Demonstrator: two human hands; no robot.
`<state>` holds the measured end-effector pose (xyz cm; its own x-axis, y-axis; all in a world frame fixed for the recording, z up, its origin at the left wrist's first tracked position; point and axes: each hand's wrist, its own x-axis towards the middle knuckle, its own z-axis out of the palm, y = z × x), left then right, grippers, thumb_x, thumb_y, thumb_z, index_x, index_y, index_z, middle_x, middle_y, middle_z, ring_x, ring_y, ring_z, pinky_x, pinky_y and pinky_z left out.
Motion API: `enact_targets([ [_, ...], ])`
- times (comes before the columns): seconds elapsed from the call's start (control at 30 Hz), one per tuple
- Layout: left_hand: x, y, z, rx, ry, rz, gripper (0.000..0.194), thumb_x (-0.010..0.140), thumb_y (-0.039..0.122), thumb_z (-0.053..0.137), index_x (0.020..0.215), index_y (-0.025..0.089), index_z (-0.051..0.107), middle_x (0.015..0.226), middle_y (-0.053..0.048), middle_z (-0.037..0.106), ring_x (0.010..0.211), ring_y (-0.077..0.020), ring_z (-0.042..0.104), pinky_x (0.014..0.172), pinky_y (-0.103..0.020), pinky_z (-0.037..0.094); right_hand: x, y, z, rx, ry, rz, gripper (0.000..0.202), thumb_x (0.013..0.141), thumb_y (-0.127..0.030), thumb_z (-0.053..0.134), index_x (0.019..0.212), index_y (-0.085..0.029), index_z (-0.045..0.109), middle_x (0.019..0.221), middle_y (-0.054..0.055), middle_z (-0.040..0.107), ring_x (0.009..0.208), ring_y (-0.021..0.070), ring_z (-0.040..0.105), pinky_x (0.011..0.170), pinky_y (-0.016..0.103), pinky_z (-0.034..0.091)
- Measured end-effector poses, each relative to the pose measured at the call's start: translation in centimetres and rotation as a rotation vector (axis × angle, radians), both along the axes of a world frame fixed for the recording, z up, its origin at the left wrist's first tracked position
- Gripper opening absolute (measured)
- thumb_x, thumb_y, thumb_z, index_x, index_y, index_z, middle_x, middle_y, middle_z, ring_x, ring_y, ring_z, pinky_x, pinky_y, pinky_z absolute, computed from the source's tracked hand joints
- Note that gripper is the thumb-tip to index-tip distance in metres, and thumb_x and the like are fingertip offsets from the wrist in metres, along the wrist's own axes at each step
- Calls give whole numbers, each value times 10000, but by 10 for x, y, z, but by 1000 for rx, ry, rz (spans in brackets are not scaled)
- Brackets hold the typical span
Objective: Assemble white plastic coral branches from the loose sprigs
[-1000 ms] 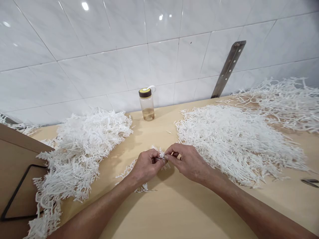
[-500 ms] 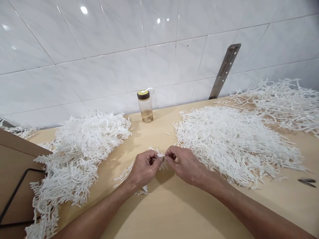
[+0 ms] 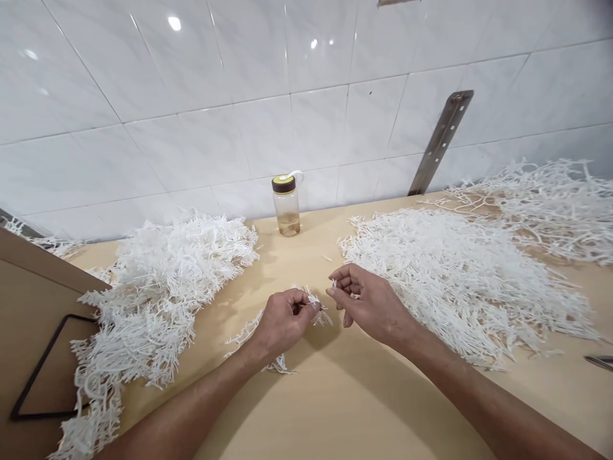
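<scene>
My left hand pinches a white branched plastic sprig between thumb and forefinger over the middle of the table. Just to its right, my right hand is apart from the sprig; a tiny white plastic piece shows between its thumb and fingertips. Another white sprig lies partly hidden under my left forearm. To the left is a heaped pile of bristly white sprigs. On the right spreads a flatter pile of short white pieces, close behind my right hand.
Against the tiled wall stands a clear bottle with a dark lid. A metal strip leans there too. Long white strands lie at far right, a metal tool at the right edge. A brown box borders the left.
My right hand has moved right and up, away from my left hand, with a small white piece in its fingers. The left hand keeps the sprig. The view has shifted slightly.
</scene>
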<state>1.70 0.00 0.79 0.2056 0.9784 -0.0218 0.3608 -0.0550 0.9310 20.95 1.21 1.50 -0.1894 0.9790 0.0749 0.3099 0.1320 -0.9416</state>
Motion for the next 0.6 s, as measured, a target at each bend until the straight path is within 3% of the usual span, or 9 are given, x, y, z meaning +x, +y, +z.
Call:
enact_targets([
  [0.17, 0, 1, 1, -38, -24, -83, 336, 815, 401, 619, 602, 152, 545, 541, 54, 386, 526, -75, 295, 495, -218, 235, -6, -8, 5, -79, -24, 177, 226, 840, -381, 656, 976, -201, 661, 776, -6, 636, 455, 110, 601, 449, 252, 517],
  [0.43, 2, -1, 0, -52, -9, -108, 265, 801, 357, 654, 656, 142, 597, 540, 57, 379, 513, -67, 291, 480, -210, 211, -5, -5, 2, 15, -198, 148, 156, 875, -272, 539, 818, -197, 664, 724, -14, 651, 443, 96, 606, 460, 223, 477],
  [0.6, 1, -1, 5, -104, -95, -115, 207, 813, 329, 616, 780, 127, 650, 625, 17, 505, 556, -83, 394, 511, -210, 272, -6, -6, 6, -64, -200, 133, 133, 878, -264, 508, 836, -197, 616, 660, -36, 622, 432, 107, 617, 436, 214, 459],
])
